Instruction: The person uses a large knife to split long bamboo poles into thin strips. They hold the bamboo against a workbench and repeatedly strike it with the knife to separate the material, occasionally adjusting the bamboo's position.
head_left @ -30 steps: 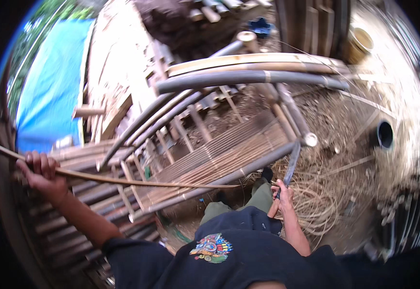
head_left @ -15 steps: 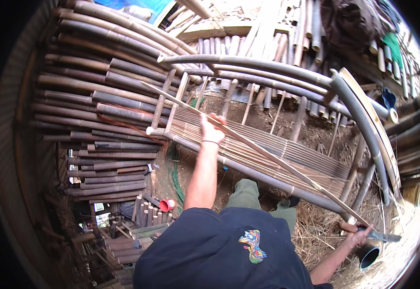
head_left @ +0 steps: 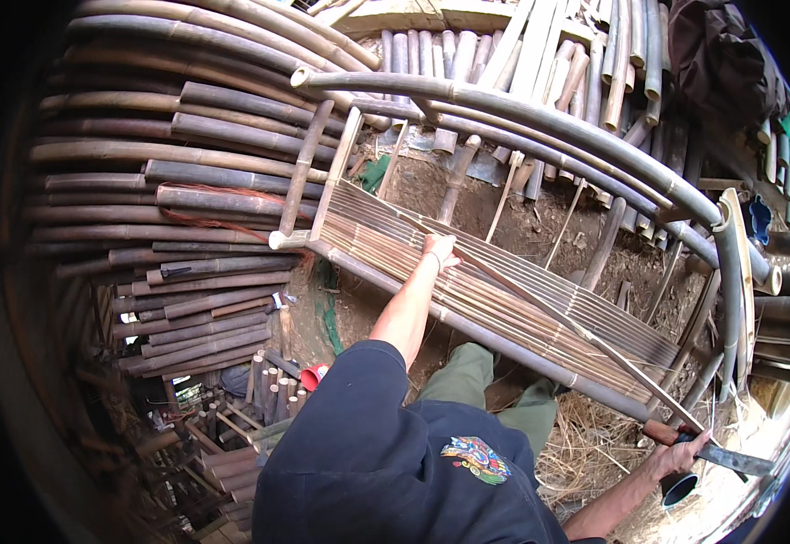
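A long, thin bamboo strip (head_left: 540, 306) runs slantwise over the slatted seat of a bamboo bench frame (head_left: 467, 317). My left hand (head_left: 441, 250) is closed around the strip toward its far end. At the lower right, my right hand (head_left: 680, 456) grips a large knife (head_left: 737, 460) with a brown wooden handle and a dark, broad blade. The strip's near end meets the knife by my right fingers; whether those fingers also pinch the strip cannot be made out. Thick curved bamboo poles (head_left: 540, 118) form the bench's back.
Stacked bamboo poles (head_left: 222, 207) fill the left side, and more cut poles (head_left: 454, 54) lie behind the bench. A red cup (head_left: 313, 375) sits at lower left. Straw (head_left: 585, 444) covers ground near my right arm, beside a dark open-ended tube (head_left: 678, 490).
My left hand has moved right along the bench with the strip. The strip's far end, earlier beyond the bench's left end, now lies over the slats. My right hand still grips the knife.
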Available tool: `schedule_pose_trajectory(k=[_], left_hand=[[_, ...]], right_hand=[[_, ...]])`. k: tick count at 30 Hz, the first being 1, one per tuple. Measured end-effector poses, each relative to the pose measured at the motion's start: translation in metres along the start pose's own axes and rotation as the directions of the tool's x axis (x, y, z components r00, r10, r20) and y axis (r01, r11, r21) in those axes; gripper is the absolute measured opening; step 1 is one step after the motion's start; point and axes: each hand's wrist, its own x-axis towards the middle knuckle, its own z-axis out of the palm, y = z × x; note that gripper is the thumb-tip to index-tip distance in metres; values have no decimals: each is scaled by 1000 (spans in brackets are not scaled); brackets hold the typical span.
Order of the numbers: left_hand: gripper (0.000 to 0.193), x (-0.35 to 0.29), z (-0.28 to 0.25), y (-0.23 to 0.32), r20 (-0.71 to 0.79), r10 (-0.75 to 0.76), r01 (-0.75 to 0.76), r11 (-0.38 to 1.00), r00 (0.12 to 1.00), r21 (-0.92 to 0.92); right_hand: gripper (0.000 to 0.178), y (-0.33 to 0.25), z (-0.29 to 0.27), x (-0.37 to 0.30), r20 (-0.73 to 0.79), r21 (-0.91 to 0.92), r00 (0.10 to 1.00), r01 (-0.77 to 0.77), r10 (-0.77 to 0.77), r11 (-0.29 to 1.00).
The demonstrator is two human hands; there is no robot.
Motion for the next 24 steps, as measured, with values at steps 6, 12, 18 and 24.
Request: schedule_pose_trajectory(k=[6, 12, 18, 24], left_hand=[[23, -4, -5, 8, -21, -15, 15, 1000, 1000, -15], [25, 22, -12, -12, 103, 17, -11, 998, 995, -60], [16, 24, 8, -2, 57, -29, 31, 999, 998, -29], [11, 20, 15, 6, 64, 41, -41, 999, 997, -13]], right_hand=[[32, 19, 1, 9, -4, -41, 1000, -13, 13, 999], [32, 47, 6, 42, 136, -3, 981, -139, 138, 990], [33, 35, 44, 21, 76, -20, 990, -114, 116, 993], [29, 39, 58, 27, 94, 49, 993, -82, 77, 995]])
